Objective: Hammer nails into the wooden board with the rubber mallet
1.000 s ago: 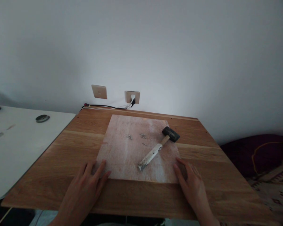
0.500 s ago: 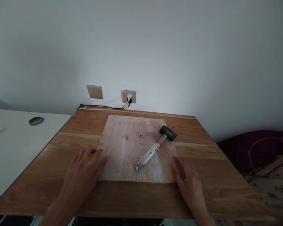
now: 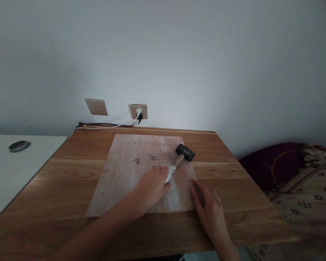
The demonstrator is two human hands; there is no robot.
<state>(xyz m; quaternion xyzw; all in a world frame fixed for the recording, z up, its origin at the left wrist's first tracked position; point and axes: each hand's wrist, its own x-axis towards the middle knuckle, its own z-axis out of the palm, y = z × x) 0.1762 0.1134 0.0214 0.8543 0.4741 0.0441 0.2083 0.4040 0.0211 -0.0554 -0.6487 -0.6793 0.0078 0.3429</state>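
Mallet: black blocky-headed mallet with a white-wrapped wooden handle (image 3: 185,152), lying on the board's right half.
Axis: handle runs diagonally, head pointing far right, butt end hidden under the hand.
Left hand (image 3: 152,183): half-curled over the handle; whether closed on it, cannot tell.
Right hand (image 3: 210,206): loosely open, fingertips at the board's right edge, holding nothing.
Board: flat, scuffed, pale pinkish board (image 3: 119,181).
Nails: thin silvery metal nails (image 3: 153,157), scattered.
Tabletop: brown, grained wood (image 3: 233,210).

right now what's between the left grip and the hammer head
In the head view, part of the handle shows there: white beside the left grip, wood-coloured next to the hammer head.
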